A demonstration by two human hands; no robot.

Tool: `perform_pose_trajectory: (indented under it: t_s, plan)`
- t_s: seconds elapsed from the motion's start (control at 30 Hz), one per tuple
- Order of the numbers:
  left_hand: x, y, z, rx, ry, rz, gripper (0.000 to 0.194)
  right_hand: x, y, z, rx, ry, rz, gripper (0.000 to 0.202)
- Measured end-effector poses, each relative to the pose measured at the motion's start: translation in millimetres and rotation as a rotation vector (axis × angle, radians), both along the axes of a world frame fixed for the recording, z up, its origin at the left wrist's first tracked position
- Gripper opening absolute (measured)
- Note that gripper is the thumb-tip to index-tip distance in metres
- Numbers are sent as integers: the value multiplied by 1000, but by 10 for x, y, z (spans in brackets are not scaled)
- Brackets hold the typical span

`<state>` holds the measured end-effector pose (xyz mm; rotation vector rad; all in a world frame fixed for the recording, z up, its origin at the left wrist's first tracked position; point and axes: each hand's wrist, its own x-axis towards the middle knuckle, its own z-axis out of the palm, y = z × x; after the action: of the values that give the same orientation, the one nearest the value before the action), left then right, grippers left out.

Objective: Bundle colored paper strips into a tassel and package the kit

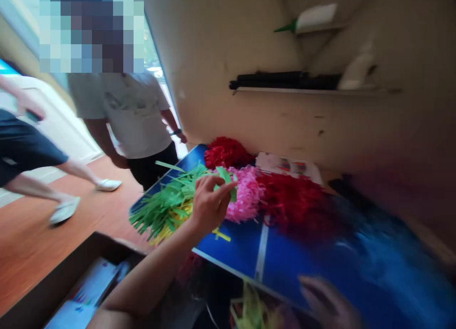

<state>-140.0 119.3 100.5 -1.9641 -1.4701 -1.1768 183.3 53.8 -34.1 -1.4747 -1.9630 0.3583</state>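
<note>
My left hand (211,203) reaches over the blue table, its thumb and fingers closed on a green strip (224,176). Just left of it lies a pile of green strips (160,200), with yellow strips (171,231) under its edge. Beyond my fingers are a pink shredded bundle (247,191) and a red shredded bundle (295,198). My right hand (327,300) is low on the right above the table, smeared by motion, so its fingers cannot be read. A small yellow piece (221,234) rests on the blue tabletop (228,253) below my left wrist.
Another red bundle (226,150) sits at the table's far end by the wall. An open box (94,246) with packets stands at lower left. A person in a white shirt (135,115) stands beyond the table; another person's legs (39,186) show at left. A wall shelf (306,90) holds bottles.
</note>
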Motion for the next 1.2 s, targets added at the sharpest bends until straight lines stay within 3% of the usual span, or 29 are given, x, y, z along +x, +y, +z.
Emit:
perform_pose_trajectory:
  t_s: [0.1,0.17,0.2,0.33,0.47,0.57,0.67,0.83,0.93,1.0,1.13,1.2]
  plan:
    - [547,-107,-132,-91,9,-170,28,-478,294,125,143,240,120,45]
    - [665,-110,-195,-178,-17,-255,28,-703,504,258,277,284,152,57]
    - [678,-99,-223,-220,-25,-293,29,-765,585,323,318,278,163,51]
    - [695,-104,-366,-343,-128,-356,29,-737,708,454,338,246,175,20]
    - [923,-225,-591,-342,-507,-242,26,-608,652,427,319,244,69,15]
    - [1132,-260,-713,-413,-637,-254,22,-571,589,403,311,199,73,14]
    - [1200,-220,-751,-447,-611,-337,20,-513,550,390,267,152,133,13]
    - [1048,-166,-784,-546,-636,-458,22,-305,583,352,91,249,307,12]
    - [978,-189,-818,-608,-572,-404,19,-192,639,344,34,263,332,15]
    - [982,-214,-840,-637,-513,-336,4,-150,677,366,68,238,278,20]
    - [1072,-234,-890,-692,-223,-228,53,-148,662,484,176,74,205,20]
    - [1110,-218,-925,-716,-105,-225,42,-170,546,544,225,20,146,21]
